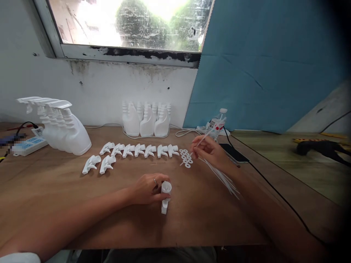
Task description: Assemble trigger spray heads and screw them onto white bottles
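Observation:
My left hand (145, 188) is closed around a white trigger spray head (166, 188), held near the front of the table with its round collar facing up. In my right hand (210, 150), pinched fingers hold a thin white tube (203, 138) at a slant. The tube's lower end is at a small cluster of white ring washers (187, 160); whether it passes through one is too small to tell. Under and beside the right forearm lies a bundle of loose white tubes (221, 178). Several more spray heads (139, 150) lie in two rows to the left of the washers.
White bottles without tops (148, 122) stand against the wall. Bottles with spray heads fitted (65, 128) stand at the left, beside a power strip (30, 145). At the right are a clear plastic bottle (219, 122), a phone (234, 152) and a black cable (274, 190).

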{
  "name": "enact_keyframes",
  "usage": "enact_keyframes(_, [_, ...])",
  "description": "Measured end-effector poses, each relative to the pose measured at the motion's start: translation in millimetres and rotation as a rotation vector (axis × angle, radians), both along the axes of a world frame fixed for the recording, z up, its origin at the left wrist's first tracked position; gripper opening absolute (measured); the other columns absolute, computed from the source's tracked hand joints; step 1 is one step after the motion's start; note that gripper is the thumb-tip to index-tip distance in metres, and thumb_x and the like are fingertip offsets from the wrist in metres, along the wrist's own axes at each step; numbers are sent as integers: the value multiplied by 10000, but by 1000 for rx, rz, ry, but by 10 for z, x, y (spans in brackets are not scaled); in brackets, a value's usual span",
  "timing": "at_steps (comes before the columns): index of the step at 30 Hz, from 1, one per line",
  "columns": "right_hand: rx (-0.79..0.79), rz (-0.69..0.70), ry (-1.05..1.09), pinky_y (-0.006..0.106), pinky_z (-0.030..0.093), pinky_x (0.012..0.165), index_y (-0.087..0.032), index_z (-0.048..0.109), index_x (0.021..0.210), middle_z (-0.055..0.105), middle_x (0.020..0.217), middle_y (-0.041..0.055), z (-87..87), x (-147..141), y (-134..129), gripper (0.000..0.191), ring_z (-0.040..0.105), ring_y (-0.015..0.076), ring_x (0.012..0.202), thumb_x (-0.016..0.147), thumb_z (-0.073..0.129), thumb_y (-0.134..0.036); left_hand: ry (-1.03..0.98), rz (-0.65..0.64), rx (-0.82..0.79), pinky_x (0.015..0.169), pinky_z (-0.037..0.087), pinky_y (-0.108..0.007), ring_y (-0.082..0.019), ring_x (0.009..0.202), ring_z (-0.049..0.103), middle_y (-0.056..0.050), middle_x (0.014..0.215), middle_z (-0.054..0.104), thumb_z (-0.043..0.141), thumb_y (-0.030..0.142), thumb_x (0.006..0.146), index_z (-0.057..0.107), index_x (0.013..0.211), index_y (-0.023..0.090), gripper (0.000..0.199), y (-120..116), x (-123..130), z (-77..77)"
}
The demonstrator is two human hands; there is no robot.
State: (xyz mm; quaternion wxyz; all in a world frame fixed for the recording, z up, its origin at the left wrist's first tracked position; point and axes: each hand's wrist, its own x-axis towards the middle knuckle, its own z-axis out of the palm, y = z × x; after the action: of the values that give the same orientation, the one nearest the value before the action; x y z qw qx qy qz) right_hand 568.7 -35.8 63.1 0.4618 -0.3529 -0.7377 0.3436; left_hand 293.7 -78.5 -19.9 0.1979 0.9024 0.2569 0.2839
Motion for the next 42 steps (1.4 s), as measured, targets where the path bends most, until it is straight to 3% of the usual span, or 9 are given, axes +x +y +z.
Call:
enact_keyframes(3, [-36,73,-142,280,477,625,-202,521,1048,607,798,14,-116,-209,-108,235,575,122,619,863,569,-338,6,67,-87,664,454,-215,-109,676,560,-19,893,632,653,426,788,518,1144,194,446,-24,-2,24])
enact_keyframes(8, [-131,142,-332,276,465,628,-161,625,885,638,755,29,-375,-278,-75,261,589,140,645,868,546,-409,-53,-51,-92,695,453,-210,-102,728,548,-64,1050,604,629,381,820,590,1083,174,337,5,21,56])
enact_keyframes(11, [-203,186,-311,290,483,652,-148,639,826,656,744,42,-465,-298,-63,301,615,158,677,858,561,-437,-77,-71,-119,750,456,-231,-130,815,563,-78,1061,592,630,381,821,599,1093,165,349,36,31,45])
enact_keyframes(16, [-141,227,69,321,526,713,-166,584,921,677,872,62,-460,-444,-253,249,664,163,740,911,511,-404,-86,-75,-135,782,456,-246,-151,862,567,-85,1039,579,648,384,805,611,1062,150,350,57,43,-2])
enact_keyframes(19, [-110,329,168,340,540,713,-179,553,932,679,844,51,-458,-529,-385,203,667,162,736,937,480,-368,-101,-80,-119,793,460,-249,-150,858,570,-82,1034,572,655,392,794,618,1037,151,345,58,50,-29])
enact_keyframes(25, [-85,324,26,323,536,708,-183,547,929,662,807,35,-432,-578,-491,183,643,145,728,955,444,-331,-81,-68,-127,779,471,-244,-145,834,579,-83,1046,574,656,394,787,629,1033,159,342,49,41,-16])
enact_keyframes(30, [67,268,-182,309,518,736,-194,594,886,650,830,28,-368,-569,-496,224,620,137,750,966,401,-273,-95,-62,-134,730,466,-226,-141,823,575,-83,1037,575,661,388,787,631,1003,150,323,40,36,-16])
enact_keyframes(35, [223,244,-243,304,488,775,-196,612,846,629,891,35,-472,-604,-463,160,596,153,842,932,492,-256,-96,-47,-139,758,471,-236,-152,854,573,-85,1047,564,673,398,779,643,1003,135,346,40,54,-22])
enact_keyframes(42, [202,259,-249,249,444,637,-178,549,747,554,722,-3,-551,-708,-495,179,529,118,659,909,494,-230,-127,-71,-197,791,476,-261,-181,888,574,-85,982,575,666,442,784,661,905,126,339,63,67,-12])
